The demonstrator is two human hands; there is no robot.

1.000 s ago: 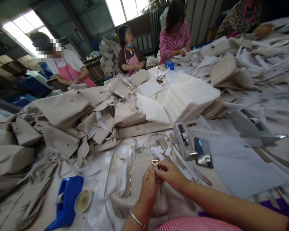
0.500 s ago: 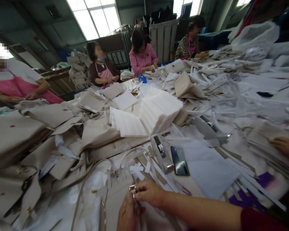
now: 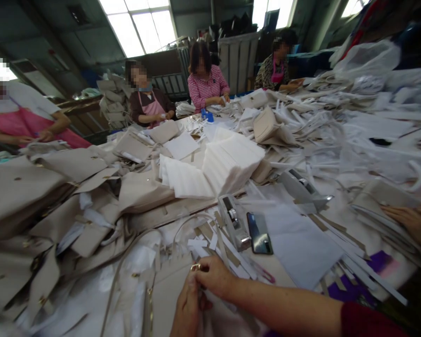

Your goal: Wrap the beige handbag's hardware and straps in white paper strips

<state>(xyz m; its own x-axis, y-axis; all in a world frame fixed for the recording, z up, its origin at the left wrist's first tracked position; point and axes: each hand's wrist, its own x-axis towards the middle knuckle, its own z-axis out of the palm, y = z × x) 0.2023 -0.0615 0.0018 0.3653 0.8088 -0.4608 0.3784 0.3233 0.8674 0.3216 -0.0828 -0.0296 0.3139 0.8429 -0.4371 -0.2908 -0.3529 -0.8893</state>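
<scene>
At the bottom middle, my left hand [image 3: 185, 304] and my right hand [image 3: 215, 279] meet with closed, pinching fingers. Between their fingertips a small gold-coloured metal buckle [image 3: 195, 267] sticks up. What the buckle is fixed to is mostly hidden behind my fingers. Beige bag material [image 3: 166, 292] lies just left of my hands, with a gold zip [image 3: 150, 299] along it. Right above my right hand are white and tan strips [image 3: 228, 260] and a grey tape dispenser [image 3: 233, 222]. A phone [image 3: 259, 233] rests beside the dispenser.
Beige bags [image 3: 21, 187] pile up on the left. White foam sheets [image 3: 233, 157] stand mid-table, and a second tape dispenser [image 3: 303, 187] is near a white sheet [image 3: 301, 243]. Another person's hand [image 3: 412, 220] touches a bag at right. Several people work across the table.
The buckle has turned between my fingertips, and my right hand has risen slightly. A person across the table has turned their head. The other person's hand at right has moved further into view.
</scene>
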